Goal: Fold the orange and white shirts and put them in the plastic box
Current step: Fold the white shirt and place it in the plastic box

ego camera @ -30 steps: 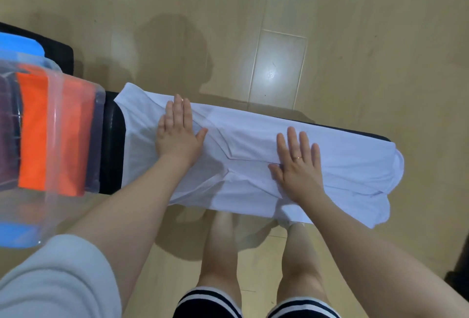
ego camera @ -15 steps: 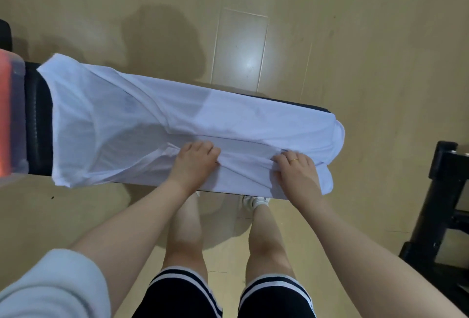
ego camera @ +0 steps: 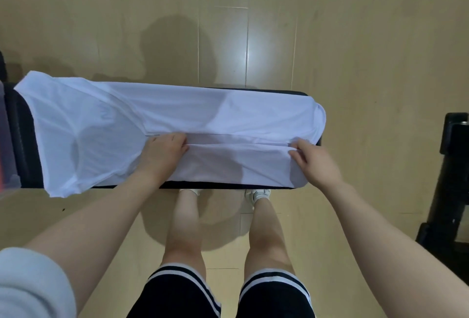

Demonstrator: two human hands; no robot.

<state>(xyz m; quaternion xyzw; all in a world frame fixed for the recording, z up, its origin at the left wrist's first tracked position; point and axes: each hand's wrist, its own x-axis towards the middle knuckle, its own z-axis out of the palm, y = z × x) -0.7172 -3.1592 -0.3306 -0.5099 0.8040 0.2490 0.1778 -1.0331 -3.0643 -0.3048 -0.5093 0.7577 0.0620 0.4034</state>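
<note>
The white shirt [ego camera: 177,119] is lying stretched along the black bench [ego camera: 25,140]. Both hands are pinching its near folded edge, fingers curled tight: the left hand [ego camera: 162,155] mid-shirt, the right hand [ego camera: 313,163] at the far right end.

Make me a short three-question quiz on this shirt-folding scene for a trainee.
1. True or false: both hands pinch the near folded edge of the white shirt.
2. What does the shirt lie on? A) the floor B) a black bench C) a lap
3. Which end of the shirt overhangs the bench, the left hand side or the right hand side?

Key: 1. True. 2. B. 3. The left hand side, towards the box at the picture's edge.
</note>
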